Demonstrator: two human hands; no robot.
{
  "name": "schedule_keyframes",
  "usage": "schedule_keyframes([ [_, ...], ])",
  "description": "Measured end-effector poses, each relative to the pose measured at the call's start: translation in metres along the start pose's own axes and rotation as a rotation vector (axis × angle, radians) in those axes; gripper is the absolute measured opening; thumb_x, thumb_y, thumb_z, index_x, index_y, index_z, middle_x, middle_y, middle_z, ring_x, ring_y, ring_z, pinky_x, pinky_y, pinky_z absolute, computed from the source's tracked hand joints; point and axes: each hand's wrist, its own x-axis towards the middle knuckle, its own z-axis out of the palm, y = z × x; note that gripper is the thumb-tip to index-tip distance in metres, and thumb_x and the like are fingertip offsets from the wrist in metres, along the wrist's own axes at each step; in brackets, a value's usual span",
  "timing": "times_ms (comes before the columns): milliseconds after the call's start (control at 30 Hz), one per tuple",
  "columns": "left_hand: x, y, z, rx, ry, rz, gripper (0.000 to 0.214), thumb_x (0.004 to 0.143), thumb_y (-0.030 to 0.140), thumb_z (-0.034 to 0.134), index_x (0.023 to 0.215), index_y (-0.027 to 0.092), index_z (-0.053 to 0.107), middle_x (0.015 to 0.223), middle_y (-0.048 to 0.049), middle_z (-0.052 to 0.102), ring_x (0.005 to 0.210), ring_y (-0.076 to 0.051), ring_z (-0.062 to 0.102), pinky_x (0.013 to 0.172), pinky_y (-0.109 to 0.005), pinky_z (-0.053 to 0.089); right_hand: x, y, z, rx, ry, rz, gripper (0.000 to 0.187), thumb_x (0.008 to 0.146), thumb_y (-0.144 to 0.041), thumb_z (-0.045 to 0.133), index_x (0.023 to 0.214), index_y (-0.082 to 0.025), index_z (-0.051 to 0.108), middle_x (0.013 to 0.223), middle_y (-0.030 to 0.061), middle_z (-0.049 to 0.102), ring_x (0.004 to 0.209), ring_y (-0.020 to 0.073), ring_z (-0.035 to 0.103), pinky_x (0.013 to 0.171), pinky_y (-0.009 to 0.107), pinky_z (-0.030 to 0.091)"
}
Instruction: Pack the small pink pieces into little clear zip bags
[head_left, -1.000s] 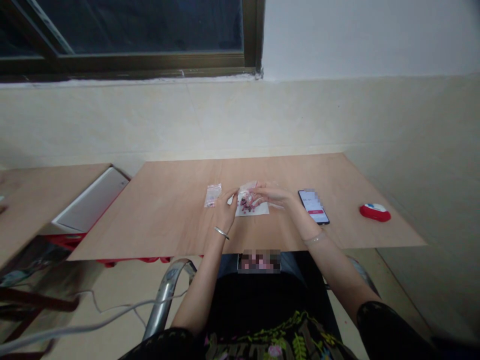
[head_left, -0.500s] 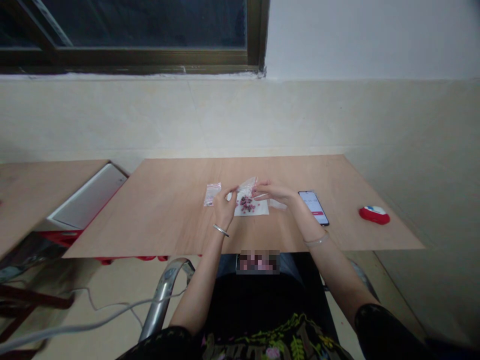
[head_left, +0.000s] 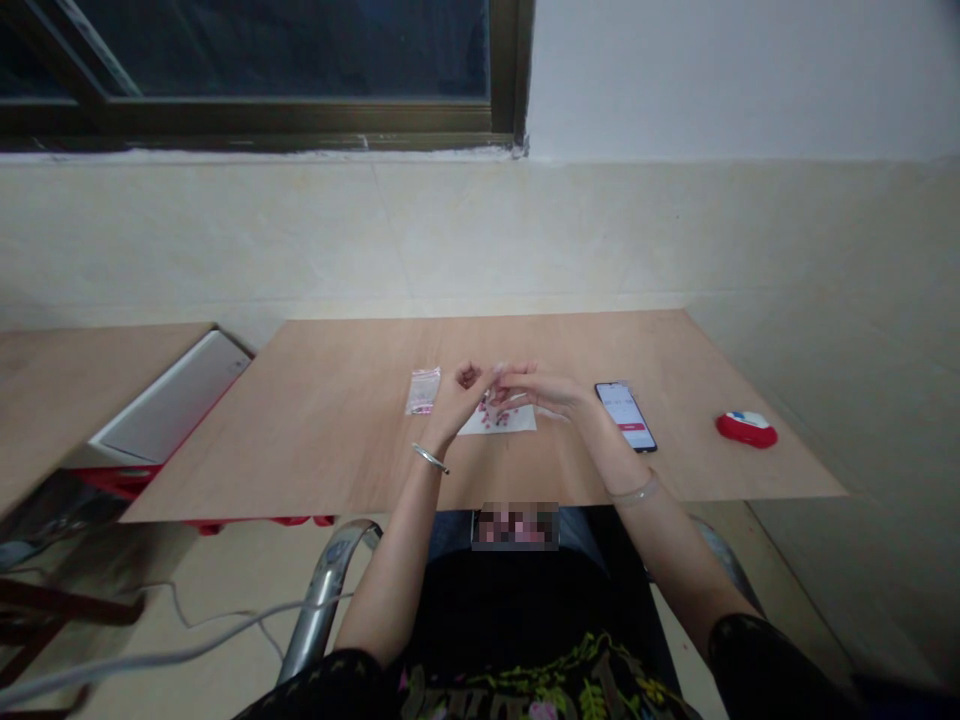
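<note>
My left hand (head_left: 459,393) and my right hand (head_left: 534,389) meet above a white sheet (head_left: 517,420) on the wooden table (head_left: 337,440). Both pinch a small clear plastic bag (head_left: 491,385) between their fingertips; most of the bag is hidden by the fingers. Small dark-pink beads (head_left: 496,417) lie scattered on the sheet just under the hands. A second small bag (head_left: 424,389) with red print lies flat to the left of my left hand.
A phone (head_left: 626,415) with a lit screen lies right of my right hand. A red and white object (head_left: 746,428) sits near the table's right edge. A white board (head_left: 169,395) leans at the left; a cable (head_left: 187,640) runs over the floor.
My hands have come closer together and lifted slightly, folding the bag in between the fingers. The pile of beads that showed between the hands is now mostly covered.
</note>
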Motion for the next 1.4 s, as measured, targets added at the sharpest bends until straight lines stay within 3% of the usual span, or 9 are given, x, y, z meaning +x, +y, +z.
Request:
schedule_keyframes([
  [200,-0.003,0.004,-0.005,-0.013,-0.310,-0.086,0.036,0.080,0.047,0.063,0.062,0.016,0.054,0.057,0.0014,0.052,0.053,-0.009,0.047,0.050,-0.021,0.035,-0.011,-0.009,0.010,-0.062,-0.043,0.041,0.021,0.080,-0.034,0.066,0.081,-0.013,0.070,0.079,0.0066,0.072,0.075,0.0140,0.066,0.071,0.026,0.055],
  [400,-0.002,0.002,-0.013,-0.046,-0.410,-0.165,0.031,0.082,0.042,0.059,0.066,0.016,0.057,0.062,-0.0004,0.055,0.058,-0.010,0.048,0.057,-0.023,0.039,-0.012,-0.002,0.007,-0.047,-0.074,0.018,0.024,0.078,-0.037,0.067,0.079,-0.013,0.070,0.079,0.0080,0.072,0.072,0.0141,0.065,0.070,0.027,0.054],
  [533,0.000,-0.003,-0.013,-0.010,-0.356,-0.139,0.028,0.085,0.038,0.053,0.068,0.015,0.055,0.061,0.0012,0.053,0.057,-0.009,0.048,0.056,-0.022,0.039,-0.007,0.005,0.005,0.004,-0.062,-0.031,0.025,0.077,-0.037,0.066,0.075,-0.013,0.069,0.074,0.0066,0.070,0.068,0.0131,0.065,0.064,0.024,0.053],
  [700,0.002,-0.010,-0.004,0.229,-0.230,-0.018,0.029,0.089,0.034,0.043,0.068,0.016,0.052,0.061,0.0021,0.053,0.057,-0.011,0.049,0.055,-0.023,0.037,-0.002,0.010,0.010,-0.092,0.146,-0.065,0.026,0.078,-0.037,0.062,0.063,-0.015,0.061,0.059,0.0026,0.063,0.053,0.0118,0.062,0.053,0.023,0.051],
  [867,0.001,-0.012,0.011,0.511,-0.046,0.058,0.024,0.089,0.025,0.042,0.067,0.018,0.047,0.060,0.0018,0.051,0.059,-0.012,0.049,0.057,-0.024,0.034,-0.003,0.011,0.015,-0.399,0.328,-0.147,0.026,0.083,-0.030,0.052,0.062,-0.015,0.057,0.060,0.0016,0.062,0.052,0.0117,0.060,0.052,0.023,0.048],
  [1067,0.003,-0.019,0.012,0.697,0.191,0.160,0.013,0.087,0.017,0.046,0.074,0.019,0.049,0.066,-0.0005,0.053,0.062,-0.015,0.051,0.060,-0.026,0.036,-0.008,0.008,0.018,-0.847,0.569,-0.251,0.022,0.077,-0.017,0.050,0.055,-0.016,0.051,0.050,-0.0022,0.053,0.049,0.0100,0.050,0.048,0.020,0.032],
  [1167,0.003,-0.020,0.013,0.708,0.174,0.213,0.008,0.084,0.014,0.050,0.080,0.017,0.056,0.075,-0.0031,0.060,0.071,-0.016,0.057,0.066,-0.026,0.041,-0.009,0.008,0.020,-0.960,0.640,-0.251,0.025,0.079,-0.020,0.050,0.054,-0.017,0.050,0.050,-0.0020,0.051,0.049,0.0097,0.047,0.049,0.022,0.026],
  [1267,0.000,-0.015,0.018,0.792,0.097,0.230,0.021,0.083,0.007,0.046,0.084,0.017,0.065,0.092,-0.0075,0.066,0.087,-0.019,0.061,0.080,-0.029,0.045,-0.009,0.009,0.023,-1.019,0.698,-0.239,0.026,0.081,-0.022,0.048,0.056,-0.017,0.051,0.053,-0.0002,0.053,0.053,0.0110,0.047,0.050,0.023,0.025],
  [1400,-0.005,-0.005,0.025,0.915,0.053,0.183,0.028,0.088,0.015,0.045,0.105,0.020,0.067,0.110,-0.0098,0.067,0.103,-0.023,0.062,0.091,-0.034,0.045,-0.008,0.014,0.027,-1.017,0.743,-0.271,0.026,0.082,-0.024,0.046,0.057,-0.018,0.051,0.057,0.0008,0.054,0.055,0.0120,0.047,0.052,0.024,0.027],
])
